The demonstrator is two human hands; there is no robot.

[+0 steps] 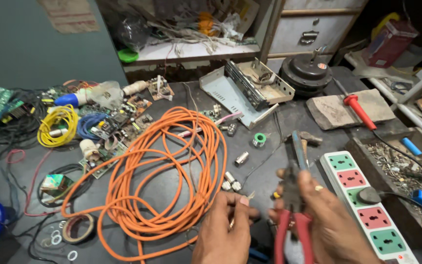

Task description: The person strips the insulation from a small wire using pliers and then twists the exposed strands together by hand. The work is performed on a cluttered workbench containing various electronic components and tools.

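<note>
Right hand [326,215] grips red-handled pliers [293,215]; left hand [225,222] pinches small connector [248,196] beside orange cable coil [172,166] on counter [269,171].

A single head-worn camera looked steeply down and forward over the cluttered desk [269,122], close above the person's own hands at the bottom edge, with shelves [191,51] and drawers [313,29] beyond at the top.
</note>
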